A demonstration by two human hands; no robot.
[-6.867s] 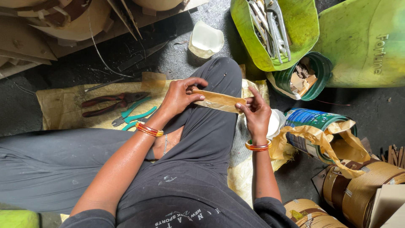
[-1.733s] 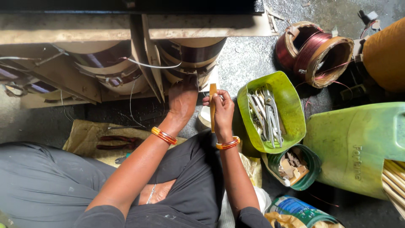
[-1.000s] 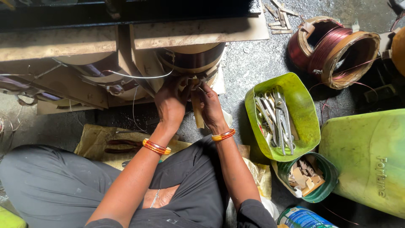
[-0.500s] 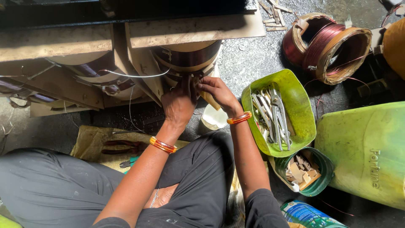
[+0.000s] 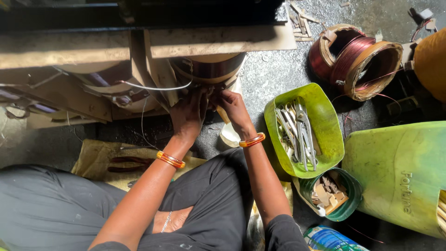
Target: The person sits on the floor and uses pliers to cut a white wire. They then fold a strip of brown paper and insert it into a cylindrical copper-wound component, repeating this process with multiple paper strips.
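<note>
On the far left lies a brown cloth [image 5: 100, 155] on the floor with dark red pliers [image 5: 132, 163] on it, and nobody is touching them. Above it stands a big wooden frame [image 5: 69, 49] with wire coils inside. The left hand [image 5: 188, 114] is pressed flat against the bottom of the nearest coil [image 5: 209, 69], with its fingers spread and bent over the edge. Just beside it, the right hand [image 5: 232, 106] pinches a thin tan strip [image 5: 224, 115] and pushes it up under that coil. The strip looks partly tucked in, with its lower end poking out below the hand, so the tucking seems only half done. It is dark there, so I cannot tell how deep the strip goes. A pale cup [image 5: 231, 135] sits on the floor right under the right wrist. Further right is a green bowl [image 5: 325, 153] full of metal tools, and below it a small green tub [image 5: 348, 204] with little wooden bits. At the top right lies a spool of red wire [image 5: 357, 58], well apart from the hands. A large green can [image 5: 399, 176] lies on its side at the right edge.
</note>
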